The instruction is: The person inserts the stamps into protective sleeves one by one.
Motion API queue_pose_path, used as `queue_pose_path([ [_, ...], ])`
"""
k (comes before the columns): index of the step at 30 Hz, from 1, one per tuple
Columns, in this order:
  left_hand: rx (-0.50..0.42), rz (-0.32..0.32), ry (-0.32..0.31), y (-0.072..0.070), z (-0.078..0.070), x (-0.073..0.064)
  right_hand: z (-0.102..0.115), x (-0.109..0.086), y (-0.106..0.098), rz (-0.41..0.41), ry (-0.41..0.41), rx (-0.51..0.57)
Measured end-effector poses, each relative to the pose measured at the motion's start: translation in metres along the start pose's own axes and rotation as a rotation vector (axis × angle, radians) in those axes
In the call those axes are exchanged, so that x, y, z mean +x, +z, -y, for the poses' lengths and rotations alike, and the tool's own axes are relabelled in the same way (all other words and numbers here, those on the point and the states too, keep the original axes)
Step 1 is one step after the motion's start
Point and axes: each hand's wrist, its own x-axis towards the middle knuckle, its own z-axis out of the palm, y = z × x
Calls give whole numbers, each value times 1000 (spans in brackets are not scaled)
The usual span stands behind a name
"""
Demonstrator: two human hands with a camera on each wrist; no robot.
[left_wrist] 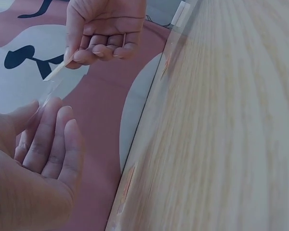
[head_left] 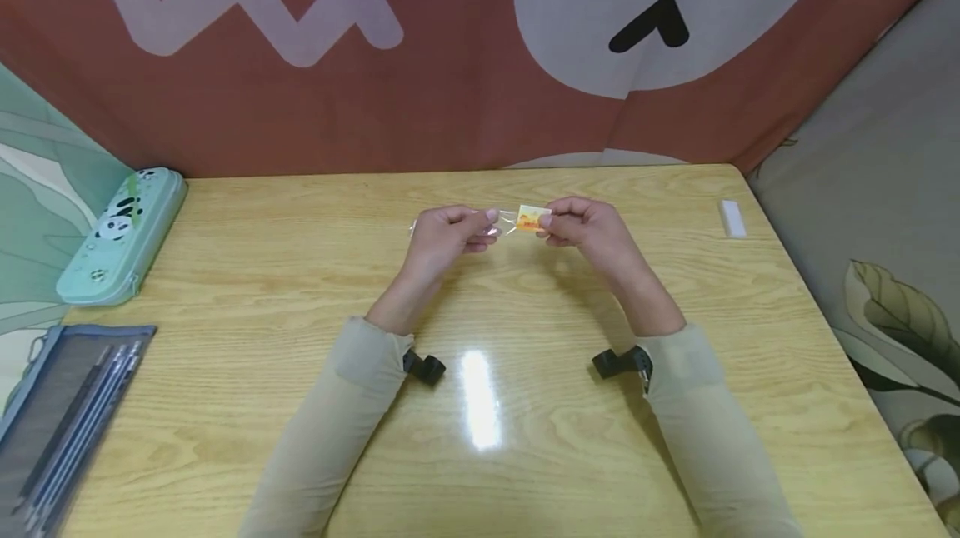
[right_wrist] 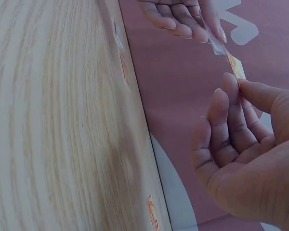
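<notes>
Over the back middle of the table, both hands hold a small clear plastic wrapper [head_left: 507, 223] with a yellow and orange label [head_left: 529, 216] at its right end. My left hand [head_left: 444, 240] pinches the clear part between thumb and fingers, and some of the plastic is hidden behind that hand. The right hand [head_left: 591, 231] pinches the label end between thumb and forefinger. In the right wrist view the label [right_wrist: 236, 66] is tilted and seen nearly edge-on, with the clear plastic [right_wrist: 216, 44] stretched from it to the left fingers.
On the wooden table [head_left: 525, 438], a mint panda pencil case [head_left: 123, 238] lies at the back left. A grey mesh pouch of pencils [head_left: 75, 430] is in front of it. A small white block [head_left: 732, 219] lies near the right edge. A red-brown patterned cloth [head_left: 450, 113] hangs behind.
</notes>
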Motion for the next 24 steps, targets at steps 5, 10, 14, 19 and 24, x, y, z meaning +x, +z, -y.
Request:
queue_pose_path([
  [5, -13, 2, 3, 2, 0, 0, -2, 0, 0, -19, -14, 27],
  [10, -12, 6, 10, 2, -1, 0, -1, -1, 0, -50, -35, 74],
  [14, -10, 2, 13, 1, 0, -1, -2, -1, 2, -87, -32, 113],
  [19, -36, 0, 21, 2, 1, 0, -2, 0, 7, -67, -33, 136],
  [24, -43, -16, 31, 2, 0, 0, -2, 0, 9, -51, -30, 98],
])
